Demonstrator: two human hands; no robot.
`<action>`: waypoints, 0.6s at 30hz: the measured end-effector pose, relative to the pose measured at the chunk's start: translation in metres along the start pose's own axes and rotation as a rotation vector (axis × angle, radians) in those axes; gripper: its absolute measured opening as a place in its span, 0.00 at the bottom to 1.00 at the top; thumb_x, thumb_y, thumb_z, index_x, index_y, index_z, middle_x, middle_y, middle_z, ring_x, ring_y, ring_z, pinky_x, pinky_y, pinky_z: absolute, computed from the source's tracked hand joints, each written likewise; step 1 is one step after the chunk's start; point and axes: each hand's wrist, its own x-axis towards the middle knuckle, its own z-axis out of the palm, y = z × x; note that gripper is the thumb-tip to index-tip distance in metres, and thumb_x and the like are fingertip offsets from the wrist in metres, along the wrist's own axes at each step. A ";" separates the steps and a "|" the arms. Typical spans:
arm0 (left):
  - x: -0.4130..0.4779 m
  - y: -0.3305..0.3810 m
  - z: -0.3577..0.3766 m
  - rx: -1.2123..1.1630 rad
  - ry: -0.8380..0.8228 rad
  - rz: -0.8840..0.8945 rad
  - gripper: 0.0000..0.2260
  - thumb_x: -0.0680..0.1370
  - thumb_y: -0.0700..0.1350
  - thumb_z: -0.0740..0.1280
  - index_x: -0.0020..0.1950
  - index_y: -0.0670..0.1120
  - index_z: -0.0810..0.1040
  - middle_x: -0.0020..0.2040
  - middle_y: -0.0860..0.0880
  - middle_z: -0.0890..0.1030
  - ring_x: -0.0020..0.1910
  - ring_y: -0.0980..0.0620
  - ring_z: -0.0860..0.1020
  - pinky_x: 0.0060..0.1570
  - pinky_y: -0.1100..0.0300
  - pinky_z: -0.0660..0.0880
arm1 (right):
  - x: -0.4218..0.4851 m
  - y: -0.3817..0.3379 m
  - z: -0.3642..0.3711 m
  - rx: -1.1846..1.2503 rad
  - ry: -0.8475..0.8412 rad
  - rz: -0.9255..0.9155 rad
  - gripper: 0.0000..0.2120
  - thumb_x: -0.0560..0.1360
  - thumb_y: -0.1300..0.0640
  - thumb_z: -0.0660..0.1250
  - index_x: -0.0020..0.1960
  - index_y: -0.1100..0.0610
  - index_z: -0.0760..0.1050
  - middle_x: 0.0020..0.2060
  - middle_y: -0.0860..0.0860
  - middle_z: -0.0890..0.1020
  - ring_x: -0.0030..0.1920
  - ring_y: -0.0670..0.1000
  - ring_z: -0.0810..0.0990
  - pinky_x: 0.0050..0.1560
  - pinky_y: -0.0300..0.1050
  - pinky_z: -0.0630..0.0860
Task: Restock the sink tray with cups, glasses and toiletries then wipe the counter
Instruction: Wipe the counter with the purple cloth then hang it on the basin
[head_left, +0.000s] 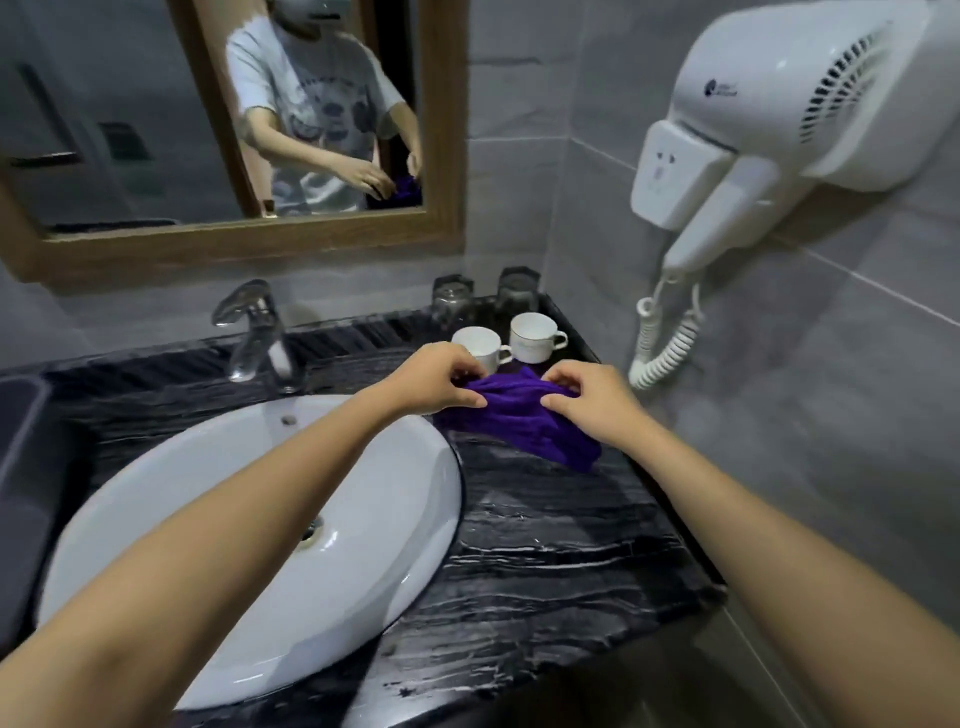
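A purple cloth (524, 421) lies bunched on the black marble counter (545, 545), right of the sink. My left hand (436, 379) pinches its left edge and my right hand (592, 397) pinches its right edge. Behind the cloth stand two white cups (480, 345) (535, 335) with handles. Further back, against the wall, are two upturned clear glasses (453, 304) (517, 293). The tray under the cups is dark and hard to tell from the counter.
A white oval sink (249, 519) fills the left of the counter, with a chrome faucet (257, 332) behind it. A wall hair dryer (779, 119) with a coiled cord (665, 343) hangs on the right wall. A wood-framed mirror (234, 244) hangs above.
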 end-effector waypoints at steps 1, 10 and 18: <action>0.008 0.003 0.009 0.000 -0.026 0.018 0.13 0.70 0.46 0.73 0.52 0.44 0.81 0.48 0.45 0.81 0.48 0.46 0.77 0.45 0.61 0.68 | -0.004 0.011 0.001 -0.010 0.016 0.035 0.07 0.70 0.57 0.71 0.47 0.51 0.80 0.44 0.49 0.84 0.45 0.49 0.80 0.48 0.43 0.74; 0.076 0.043 0.086 0.070 -0.233 0.264 0.16 0.72 0.45 0.70 0.59 0.42 0.79 0.56 0.40 0.78 0.57 0.42 0.73 0.55 0.58 0.62 | -0.055 0.089 0.010 -0.081 0.202 0.370 0.07 0.71 0.55 0.69 0.49 0.53 0.79 0.45 0.52 0.83 0.46 0.55 0.80 0.47 0.45 0.75; 0.110 0.072 0.154 0.112 -0.309 0.416 0.17 0.74 0.39 0.67 0.62 0.43 0.76 0.62 0.44 0.76 0.63 0.44 0.70 0.64 0.52 0.66 | -0.096 0.120 0.032 -0.191 0.228 0.608 0.14 0.76 0.55 0.65 0.60 0.60 0.74 0.53 0.58 0.81 0.52 0.57 0.80 0.45 0.43 0.72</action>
